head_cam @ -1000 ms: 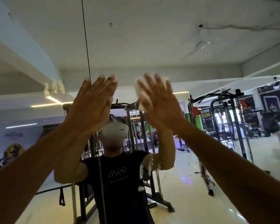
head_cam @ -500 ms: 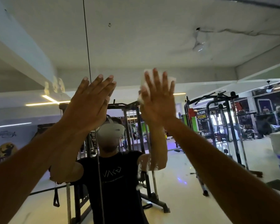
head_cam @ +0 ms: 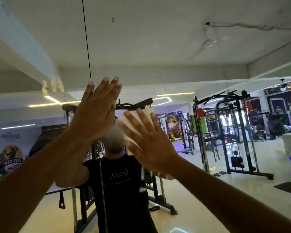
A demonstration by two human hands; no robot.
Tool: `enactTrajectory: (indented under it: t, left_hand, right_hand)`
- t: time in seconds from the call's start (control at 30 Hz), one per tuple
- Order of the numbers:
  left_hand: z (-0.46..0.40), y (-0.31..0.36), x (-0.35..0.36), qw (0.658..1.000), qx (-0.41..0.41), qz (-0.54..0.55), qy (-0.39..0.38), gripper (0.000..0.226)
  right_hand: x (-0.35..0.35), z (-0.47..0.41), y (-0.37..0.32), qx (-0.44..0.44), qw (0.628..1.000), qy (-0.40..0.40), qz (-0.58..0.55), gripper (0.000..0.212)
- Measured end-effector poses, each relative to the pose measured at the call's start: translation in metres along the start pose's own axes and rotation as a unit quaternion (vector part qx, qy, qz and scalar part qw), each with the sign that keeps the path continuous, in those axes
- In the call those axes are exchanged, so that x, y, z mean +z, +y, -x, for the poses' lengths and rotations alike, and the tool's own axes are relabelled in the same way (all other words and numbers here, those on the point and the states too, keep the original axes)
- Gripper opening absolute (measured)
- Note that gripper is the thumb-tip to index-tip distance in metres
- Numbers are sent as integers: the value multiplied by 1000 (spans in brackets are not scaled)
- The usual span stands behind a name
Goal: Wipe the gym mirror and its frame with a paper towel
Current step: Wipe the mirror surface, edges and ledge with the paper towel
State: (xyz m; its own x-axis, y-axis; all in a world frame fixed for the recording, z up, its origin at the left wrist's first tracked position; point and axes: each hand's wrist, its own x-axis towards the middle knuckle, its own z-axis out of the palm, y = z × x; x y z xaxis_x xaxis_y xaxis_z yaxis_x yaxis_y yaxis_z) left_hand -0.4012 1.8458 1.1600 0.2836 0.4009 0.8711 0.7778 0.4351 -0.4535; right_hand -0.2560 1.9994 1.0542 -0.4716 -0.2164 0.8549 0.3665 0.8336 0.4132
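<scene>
Glass mirror (head_cam: 175,47) fills view w/ a thin black seam (head_cam: 86,39) running down it. Left hand (head_cam: 95,115) flat on glass, fingers straight, beside seam. Right hand (head_cam: 148,140) spread flat, pressing white paper towel (head_cam: 142,115) to mirror, just right of left hand.

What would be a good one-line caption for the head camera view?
Right hand presses a paper towel flat against the gym mirror; left hand rests open beside it.

right hand (head_cam: 146,145) presses paper towel (head_cam: 134,121) flat on mirror (head_cam: 158,47); left hand (head_cam: 97,113) flat beside.
</scene>
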Motion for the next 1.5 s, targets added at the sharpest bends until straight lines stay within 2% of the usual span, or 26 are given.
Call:
enactTrajectory:
  t: [0.03, 0.07, 0.17, 0.2, 0.23, 0.27, 0.33, 0.4, 0.43, 0.47, 0.57, 0.63, 0.67, 0.77, 0.83, 0.87, 0.97, 1.03, 1.07, 1.13, 1.2, 1.23, 1.37, 1.43, 1.5]
  left_hand:
    - [0, 2, 0, 1000, 2, 0, -3, 62]
    - [0, 3, 1, 1000, 8, -2, -6, 62]
    - [2, 6, 5, 999, 27, -9, -18, 62]
    - [2, 7, 6, 999, 29, -13, -19, 62]
    - [1, 8, 8, 999, 30, -18, -19, 62]
    - [0, 9, 9, 999, 31, -20, -19, 62]
    - [-2, 14, 9, 999, 27, -16, -27, 62]
    - [-3, 19, 9, 999, 24, -8, -30, 62]
    - [-5, 20, 9, 999, 25, -6, -30, 62]
    - [-6, 22, 9, 999, 27, -6, -33, 63]
    - [-8, 21, 8, 999, 32, -9, -35, 63]
    - [-8, 19, 8, 999, 32, -9, -33, 63]
    - [-8, 17, 8, 999, 24, -3, -29, 63]
    - [-8, 10, 2, 999, -23, 29, -8, 61]
    - [-7, 1, -2, 999, -29, 21, -10, 61]
    - [-6, -5, -4, 1000, -25, 11, -12, 62]
    - [-3, -18, -7, 1000, -14, -8, -25, 63]
    - [-1, -23, -12, 999, -23, -5, -27, 64]
    - [1, -24, -13, 999, -26, -3, -23, 63]
    - [7, -29, -16, 1000, -24, -9, -11, 62]
    - [13, -36, -20, 999, -28, -16, -6, 61]
    - [16, -39, -22, 999, -30, -18, -8, 61]
    - [26, -47, -26, 999, -31, -14, -18, 62]
    - [29, -47, -27, 999, -30, -7, -14, 61]
    - [30, -47, -29, 999, -29, -2, -17, 62]
  right_hand:
    - [1, 6, 13, -21, 1000, 8, 15, 64]
    - [0, 5, 35, 2, 999, 28, 36, 66]
    - [-11, -10, 98, 225, 970, 91, 17, 66]
    - [-13, -15, 99, 277, 956, 100, 2, 66]
    - [-11, -18, 87, 287, 953, 99, 6, 67]
    - [-7, -16, 68, 252, 963, 90, 20, 66]
    - [-1, 4, 26, 111, 993, 39, -5, 65]
    - [1, 26, 25, 18, 1000, 12, -16, 64]
    - [0, 26, 43, 19, 1000, 16, 0, 64]
    - [-2, 18, 66, 55, 998, 29, 15, 64]
    - [-19, -22, 126, 238, 968, 83, 8, 69]
    - [-21, -46, 116, 287, 953, 101, -6, 69]
    - [-18, -51, 96, 265, 959, 98, -4, 68]
    - [-8, -30, 38, 79, 996, 48, 7, 65]
    - [-10, -29, 55, 13, 999, 41, 10, 64]
    - [-14, -39, 73, 29, 998, 56, 13, 65]
    - [-32, -81, 116, 191, 976, 105, 3, 72]
    - [-29, -98, 90, 244, 962, 117, 16, 70]
    - [-22, -98, 65, 216, 969, 113, 24, 68]
    - [-11, -80, 18, 77, 994, 75, 14, 67]
    - [-5, -63, 13, -17, 999, 39, 0, 69]
    - [-7, -65, 27, -6, 999, 46, 1, 69]
    - [-22, -103, 70, 196, 974, 113, -13, 72]
    - [-18, -109, 46, 182, 977, 114, -7, 69]
    - [-7, -97, 17, 102, 990, 94, 2, 69]
